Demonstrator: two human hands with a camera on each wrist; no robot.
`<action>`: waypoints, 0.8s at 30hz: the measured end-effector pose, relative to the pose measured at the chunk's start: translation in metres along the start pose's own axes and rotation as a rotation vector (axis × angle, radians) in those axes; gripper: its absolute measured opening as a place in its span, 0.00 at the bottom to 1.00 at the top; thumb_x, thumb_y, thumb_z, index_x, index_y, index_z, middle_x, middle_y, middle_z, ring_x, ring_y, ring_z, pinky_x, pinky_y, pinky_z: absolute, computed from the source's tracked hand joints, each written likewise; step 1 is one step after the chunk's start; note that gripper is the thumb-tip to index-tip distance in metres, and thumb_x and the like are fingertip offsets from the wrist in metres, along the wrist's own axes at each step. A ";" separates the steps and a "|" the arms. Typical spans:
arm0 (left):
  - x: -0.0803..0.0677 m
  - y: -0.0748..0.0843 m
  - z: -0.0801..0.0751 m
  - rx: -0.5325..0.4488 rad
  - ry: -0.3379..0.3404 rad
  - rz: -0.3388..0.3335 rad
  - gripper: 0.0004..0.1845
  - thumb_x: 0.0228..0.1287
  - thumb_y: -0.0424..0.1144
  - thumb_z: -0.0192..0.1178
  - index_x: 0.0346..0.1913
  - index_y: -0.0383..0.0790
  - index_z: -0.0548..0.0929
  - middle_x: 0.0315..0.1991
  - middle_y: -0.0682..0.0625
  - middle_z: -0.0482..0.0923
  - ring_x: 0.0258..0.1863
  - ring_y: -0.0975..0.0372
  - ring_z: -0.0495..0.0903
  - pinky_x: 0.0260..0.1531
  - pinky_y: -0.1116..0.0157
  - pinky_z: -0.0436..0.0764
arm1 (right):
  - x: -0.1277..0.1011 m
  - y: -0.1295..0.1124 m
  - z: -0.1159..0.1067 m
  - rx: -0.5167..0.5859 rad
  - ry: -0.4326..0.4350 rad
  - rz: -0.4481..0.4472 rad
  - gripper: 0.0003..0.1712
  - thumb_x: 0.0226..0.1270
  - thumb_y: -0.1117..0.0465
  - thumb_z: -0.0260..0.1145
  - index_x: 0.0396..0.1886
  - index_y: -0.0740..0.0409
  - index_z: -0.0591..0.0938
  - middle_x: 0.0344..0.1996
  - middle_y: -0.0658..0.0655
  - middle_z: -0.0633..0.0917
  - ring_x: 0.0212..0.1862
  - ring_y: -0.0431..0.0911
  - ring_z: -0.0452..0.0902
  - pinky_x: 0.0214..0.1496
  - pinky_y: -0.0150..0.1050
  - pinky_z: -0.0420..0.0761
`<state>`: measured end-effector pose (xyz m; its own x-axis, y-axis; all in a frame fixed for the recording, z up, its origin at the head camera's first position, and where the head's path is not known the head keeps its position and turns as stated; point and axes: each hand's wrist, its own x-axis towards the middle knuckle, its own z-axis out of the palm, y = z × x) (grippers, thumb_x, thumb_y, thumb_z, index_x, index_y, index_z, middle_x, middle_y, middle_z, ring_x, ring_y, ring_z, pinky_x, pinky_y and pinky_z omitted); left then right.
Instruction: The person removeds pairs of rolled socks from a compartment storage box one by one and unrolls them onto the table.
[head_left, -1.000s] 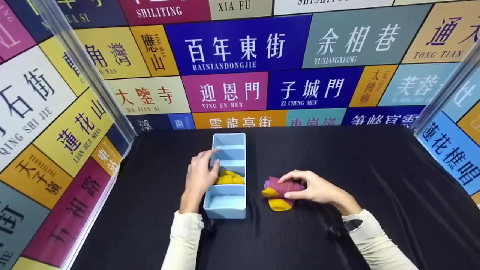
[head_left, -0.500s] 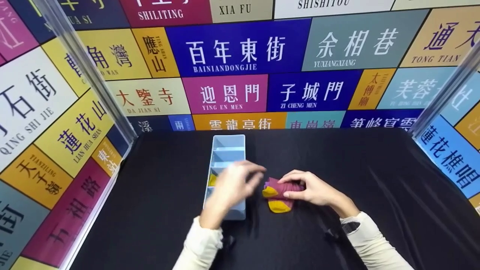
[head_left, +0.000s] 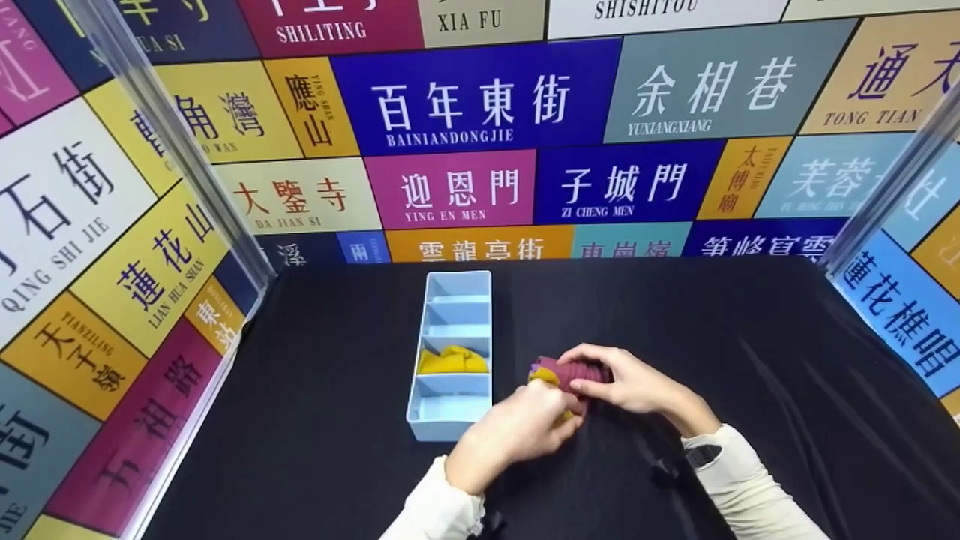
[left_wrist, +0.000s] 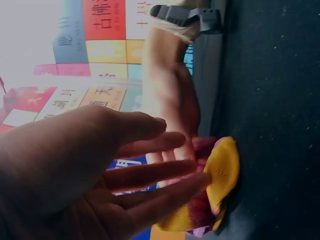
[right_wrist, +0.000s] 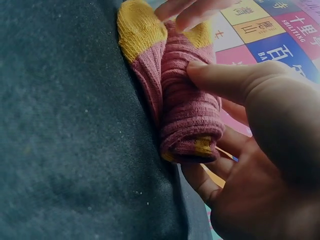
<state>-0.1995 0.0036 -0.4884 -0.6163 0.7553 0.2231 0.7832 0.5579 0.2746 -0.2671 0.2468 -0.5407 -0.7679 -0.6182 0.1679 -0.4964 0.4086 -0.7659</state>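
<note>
A rolled maroon pair of socks (right_wrist: 192, 100) with yellow patches lies on the black cloth right of the box. My right hand (head_left: 637, 382) holds the roll, thumb on the near side and fingers round the far side. One yellow-tipped sock end hangs free of the roll in the right wrist view. My left hand (head_left: 517, 427) has come to the left end of the socks and hides part of them in the head view. Its fingers (left_wrist: 165, 175) look fairly straight in the left wrist view, the tips touching or just beside the yellow part, with the thumb apart.
A light blue box (head_left: 448, 430) with several compartments stands left of the hands. A folded yellow fabric item (head_left: 454, 360) sits in one compartment. Black cloth (head_left: 315, 420) covers the table, and panels with street names (head_left: 480, 97) rise behind and at the sides.
My left hand has moved from the box across to the right, down to the left end of the socks. My right hand has stayed in place, holding the roll.
</note>
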 end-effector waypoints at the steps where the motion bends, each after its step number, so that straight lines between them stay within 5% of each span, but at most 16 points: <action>1: 0.000 0.001 0.002 0.023 -0.002 0.000 0.07 0.77 0.41 0.65 0.42 0.48 0.93 0.36 0.55 0.90 0.34 0.63 0.86 0.39 0.69 0.85 | 0.000 0.000 0.000 -0.004 -0.004 0.003 0.17 0.78 0.55 0.71 0.63 0.47 0.84 0.52 0.50 0.89 0.49 0.47 0.82 0.53 0.37 0.80; 8: -0.003 0.003 0.017 0.148 -0.003 -0.026 0.04 0.73 0.42 0.69 0.41 0.45 0.87 0.39 0.51 0.85 0.39 0.59 0.88 0.42 0.65 0.87 | 0.001 -0.003 0.001 -0.021 -0.004 0.001 0.17 0.80 0.57 0.69 0.64 0.47 0.83 0.52 0.50 0.89 0.51 0.47 0.84 0.56 0.38 0.81; 15: -0.006 0.002 0.021 0.221 0.002 -0.108 0.11 0.68 0.41 0.74 0.48 0.43 0.86 0.41 0.50 0.86 0.39 0.57 0.89 0.45 0.64 0.89 | 0.001 -0.002 0.003 -0.028 0.022 0.023 0.18 0.80 0.55 0.69 0.66 0.46 0.82 0.49 0.50 0.89 0.47 0.45 0.84 0.53 0.35 0.82; 24: -0.004 0.002 0.031 0.296 0.050 -0.110 0.11 0.68 0.37 0.73 0.50 0.43 0.87 0.43 0.49 0.85 0.41 0.58 0.85 0.45 0.65 0.89 | 0.004 -0.001 0.005 -0.050 0.161 -0.035 0.20 0.74 0.58 0.75 0.61 0.55 0.83 0.51 0.52 0.88 0.50 0.48 0.85 0.55 0.39 0.84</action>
<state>-0.1927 0.0121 -0.5183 -0.6963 0.6711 0.2547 0.6971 0.7168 0.0170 -0.2672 0.2405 -0.5422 -0.8025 -0.5189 0.2946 -0.5408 0.4237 -0.7267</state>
